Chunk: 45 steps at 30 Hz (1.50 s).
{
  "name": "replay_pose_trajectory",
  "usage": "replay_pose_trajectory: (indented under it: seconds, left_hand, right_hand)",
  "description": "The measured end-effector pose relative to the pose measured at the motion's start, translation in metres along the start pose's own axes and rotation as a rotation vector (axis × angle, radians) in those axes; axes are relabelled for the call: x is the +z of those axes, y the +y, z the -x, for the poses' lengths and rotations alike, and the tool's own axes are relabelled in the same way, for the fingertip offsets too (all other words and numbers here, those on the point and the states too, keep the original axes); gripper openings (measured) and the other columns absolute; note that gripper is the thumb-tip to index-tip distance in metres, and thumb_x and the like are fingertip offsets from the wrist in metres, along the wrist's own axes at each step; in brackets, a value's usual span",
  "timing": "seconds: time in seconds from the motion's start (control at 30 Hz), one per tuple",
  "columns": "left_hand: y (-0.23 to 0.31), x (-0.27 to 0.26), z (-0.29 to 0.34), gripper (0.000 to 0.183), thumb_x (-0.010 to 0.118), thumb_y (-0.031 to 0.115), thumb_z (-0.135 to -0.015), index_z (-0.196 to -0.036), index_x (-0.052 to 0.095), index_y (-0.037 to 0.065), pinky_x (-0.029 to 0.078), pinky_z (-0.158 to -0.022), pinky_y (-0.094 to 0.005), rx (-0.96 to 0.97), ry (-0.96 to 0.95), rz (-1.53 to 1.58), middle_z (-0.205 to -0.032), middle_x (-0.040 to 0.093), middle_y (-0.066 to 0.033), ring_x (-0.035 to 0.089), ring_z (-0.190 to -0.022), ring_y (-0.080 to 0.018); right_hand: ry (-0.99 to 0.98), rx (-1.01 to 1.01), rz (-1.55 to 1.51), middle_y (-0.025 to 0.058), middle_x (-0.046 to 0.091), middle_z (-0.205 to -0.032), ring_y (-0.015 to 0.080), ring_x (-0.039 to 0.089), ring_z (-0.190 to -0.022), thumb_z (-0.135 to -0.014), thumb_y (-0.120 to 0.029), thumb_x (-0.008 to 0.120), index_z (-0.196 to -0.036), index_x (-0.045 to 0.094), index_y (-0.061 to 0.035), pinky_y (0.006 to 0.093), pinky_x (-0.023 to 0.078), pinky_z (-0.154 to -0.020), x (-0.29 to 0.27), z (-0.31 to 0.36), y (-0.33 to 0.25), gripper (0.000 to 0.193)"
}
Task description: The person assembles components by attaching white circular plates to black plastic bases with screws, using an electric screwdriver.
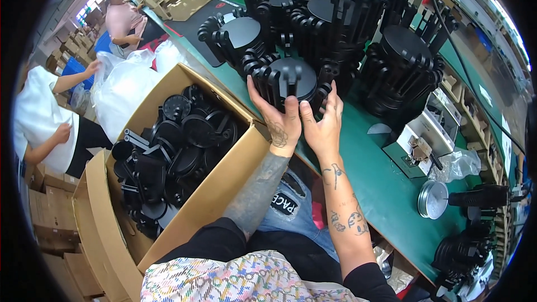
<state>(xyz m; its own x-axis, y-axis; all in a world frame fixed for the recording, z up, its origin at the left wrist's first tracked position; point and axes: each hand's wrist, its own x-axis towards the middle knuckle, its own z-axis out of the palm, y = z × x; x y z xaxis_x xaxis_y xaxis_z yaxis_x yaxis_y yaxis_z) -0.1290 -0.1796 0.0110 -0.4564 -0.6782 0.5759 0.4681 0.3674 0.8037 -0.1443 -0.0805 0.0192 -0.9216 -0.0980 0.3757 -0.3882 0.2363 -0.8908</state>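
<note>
A silver machine [400, 157] stands on the green table [372, 187] near clear plastic wrap [465, 163]; brown trays [182, 3] lie farther off. A white-shirted co-worker [47, 106] (one arm raised) stands beside a whitish plastic bag [126, 89].

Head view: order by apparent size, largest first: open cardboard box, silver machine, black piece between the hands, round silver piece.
1. Cardboard box
2. Silver machine and black piece: too alike to rank
3. Round silver piece

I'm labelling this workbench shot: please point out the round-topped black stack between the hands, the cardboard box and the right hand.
Black stack [305, 79]: head view, on its top disc.
Cardboard box [232, 172]: head view, on its side wall.
Right hand [325, 132]: head view, on its back.
</note>
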Motion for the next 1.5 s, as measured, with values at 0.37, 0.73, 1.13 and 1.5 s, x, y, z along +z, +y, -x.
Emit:
replay_pose_trajectory:
  seconds: [0.37, 0.73, 1.13, 1.5]
  left_hand:
    - [-0.012, -0.014, -0.012, 0.121, 0.083, 0.048, -0.082, -0.160, 0.007, -0.003, 0.025, -0.121, -0.0435, -0.098, -0.143, 0.104, -0.158, 0.025, -0.0253, 0.030, -0.147, -0.0357]
    - [-0.003, -0.020, -0.019, 0.072, 0.029, 0.053, -0.110, -0.160, 0.018, 0.003, 0.022, -0.122, -0.0374, -0.129, -0.101, 0.423, -0.161, 0.031, -0.0131, 0.032, -0.147, -0.0230]
    - [-0.055, -0.015, -0.006, 0.059, 0.043, 0.030, -0.110, -0.158, 0.027, 0.000, 0.023, -0.124, -0.0433, -0.202, -0.058, -0.165, -0.164, 0.026, -0.0179, 0.026, -0.152, -0.0306]
    - [0.065, -0.069, 0.034, 0.060, 0.036, 0.034, -0.108, -0.153, 0.030, -0.005, 0.020, -0.124, -0.0517, 0.583, -0.250, 0.081, -0.160, 0.032, -0.0259, 0.028, -0.151, -0.0388]
  right_hand:
    - [0.008, 0.011, -0.024, 0.0228, 0.045, -0.146, 0.0376, 0.053, -0.130, -0.089, -0.036, 0.079, -0.159, 0.028, -0.0091, 0.0431, 0.047, -0.105, 0.001, 0.006, 0.009, 0.091]
    - [-0.001, -0.055, -0.076, 0.0223, 0.046, -0.147, 0.0367, 0.054, -0.129, -0.090, -0.038, 0.078, -0.157, 0.031, -0.0050, 0.0440, 0.049, -0.103, 0.001, 0.012, 0.008, 0.088]
    - [0.190, -0.112, -0.099, 0.0194, 0.057, -0.132, 0.0351, 0.058, -0.117, -0.082, -0.025, 0.081, -0.131, 0.057, -0.0027, 0.0423, 0.049, -0.101, -0.002, 0.004, 0.028, 0.059]
    - [-0.028, -0.002, 0.004, 0.0245, 0.038, -0.152, 0.0418, 0.046, -0.137, -0.092, -0.031, 0.072, -0.150, 0.040, -0.0062, 0.0454, 0.041, -0.113, -0.089, 0.109, 0.003, 0.071]
